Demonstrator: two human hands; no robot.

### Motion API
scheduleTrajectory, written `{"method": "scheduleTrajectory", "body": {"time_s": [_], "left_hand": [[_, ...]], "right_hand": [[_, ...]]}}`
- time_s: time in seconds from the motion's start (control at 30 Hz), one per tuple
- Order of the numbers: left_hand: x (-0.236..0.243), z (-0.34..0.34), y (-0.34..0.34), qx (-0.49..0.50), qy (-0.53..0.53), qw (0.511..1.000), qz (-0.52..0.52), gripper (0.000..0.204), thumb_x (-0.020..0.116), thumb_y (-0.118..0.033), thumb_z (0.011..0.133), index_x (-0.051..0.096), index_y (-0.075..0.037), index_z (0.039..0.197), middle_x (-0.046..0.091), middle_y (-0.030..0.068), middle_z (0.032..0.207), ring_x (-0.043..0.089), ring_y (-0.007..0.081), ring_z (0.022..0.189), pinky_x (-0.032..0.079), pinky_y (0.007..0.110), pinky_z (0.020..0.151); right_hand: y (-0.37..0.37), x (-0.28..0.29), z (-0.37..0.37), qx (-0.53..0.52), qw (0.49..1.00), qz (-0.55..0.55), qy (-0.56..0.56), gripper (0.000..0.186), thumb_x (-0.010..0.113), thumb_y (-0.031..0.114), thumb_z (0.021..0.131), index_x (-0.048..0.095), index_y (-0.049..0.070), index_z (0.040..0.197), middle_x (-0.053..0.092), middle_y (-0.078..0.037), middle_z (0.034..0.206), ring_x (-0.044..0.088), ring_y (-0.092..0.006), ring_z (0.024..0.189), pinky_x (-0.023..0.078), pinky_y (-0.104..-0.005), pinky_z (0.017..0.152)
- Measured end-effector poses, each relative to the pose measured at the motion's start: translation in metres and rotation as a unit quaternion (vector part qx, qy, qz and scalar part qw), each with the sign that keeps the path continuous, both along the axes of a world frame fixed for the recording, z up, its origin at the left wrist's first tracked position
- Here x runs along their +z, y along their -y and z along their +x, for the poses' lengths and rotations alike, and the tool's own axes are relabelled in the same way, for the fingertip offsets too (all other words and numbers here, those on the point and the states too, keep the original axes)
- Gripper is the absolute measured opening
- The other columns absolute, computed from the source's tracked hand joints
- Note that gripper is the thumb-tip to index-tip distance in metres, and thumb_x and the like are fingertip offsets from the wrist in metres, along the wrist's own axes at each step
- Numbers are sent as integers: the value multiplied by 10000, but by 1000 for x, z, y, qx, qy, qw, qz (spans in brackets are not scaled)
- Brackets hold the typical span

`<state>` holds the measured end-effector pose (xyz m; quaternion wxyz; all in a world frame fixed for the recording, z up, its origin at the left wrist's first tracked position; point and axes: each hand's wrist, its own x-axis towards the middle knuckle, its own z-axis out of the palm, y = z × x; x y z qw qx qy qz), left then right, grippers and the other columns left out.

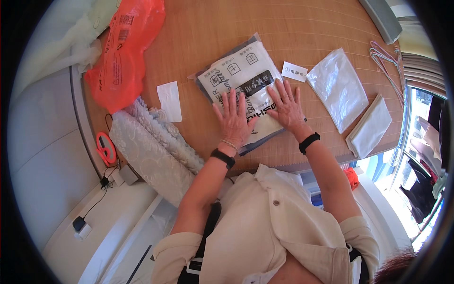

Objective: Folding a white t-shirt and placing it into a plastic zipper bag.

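A flat plastic garment bag with dark print lies on the wooden table in front of me, and a dark folded cloth shows along its edges. Both palms press down on it. My left hand rests on its near left part with the fingers spread. Beside it, my right hand lies flat on the near right part, fingers also stretched out. Neither hand grips anything. A small white tag card lies just beyond the bag's right edge.
Right of the bag are a clear plastic sleeve, a folded white cloth and pink wire hangers. On the left lie a white paper slip, a red plastic bag, a patterned fabric and an orange tape roll.
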<state>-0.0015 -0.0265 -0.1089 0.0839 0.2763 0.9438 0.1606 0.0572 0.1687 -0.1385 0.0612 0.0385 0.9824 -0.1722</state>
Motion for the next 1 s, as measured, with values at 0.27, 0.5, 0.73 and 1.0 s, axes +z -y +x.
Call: {"method": "scheduleTrajectory", "body": {"time_s": [0.27, 0.5, 0.73, 1.0], "left_hand": [[-5, -80, -32, 35, -48, 998, -9, 750, 571, -457, 837, 278, -86, 1420, 146, 144, 1515, 93, 359, 1399, 42, 610, 1075], [-17, -79, -36, 41, -13, 998, -55, 732, 543, -491, 847, 279, -135, 1430, 159, 109, 1519, 94, 334, 1404, 20, 600, 1083], [-12, -82, -32, 20, -16, 998, -57, 721, 522, -508, 853, 288, -139, 1427, 189, 131, 1508, 119, 348, 1397, 66, 579, 1090], [20, -30, 7, -55, -34, 995, 78, 432, 708, -231, 740, 571, -92, 1126, 524, 132, 1223, 460, 354, 1154, 359, 488, 932]], "right_hand": [[-1, 0, -2, 1, 1000, -1, -2, 757, 622, 471, 782, 270, 303, 1430, 179, -38, 1520, 126, -304, 1406, 120, -612, 1081], [-1, 5, -3, 0, 1000, 6, 9, 747, 622, 437, 787, 281, 274, 1431, 169, -50, 1523, 119, -301, 1409, 123, -617, 1076], [-8, 21, -1, -16, 1000, -15, 19, 699, 614, 373, 818, 290, 258, 1426, 170, -66, 1518, 145, -322, 1399, 164, -612, 1069], [-23, 30, 116, -333, 848, -413, 10, 322, 567, 139, 865, 570, 51, 1175, 636, -116, 1012, 620, -228, 872, 486, -323, 767]]}}
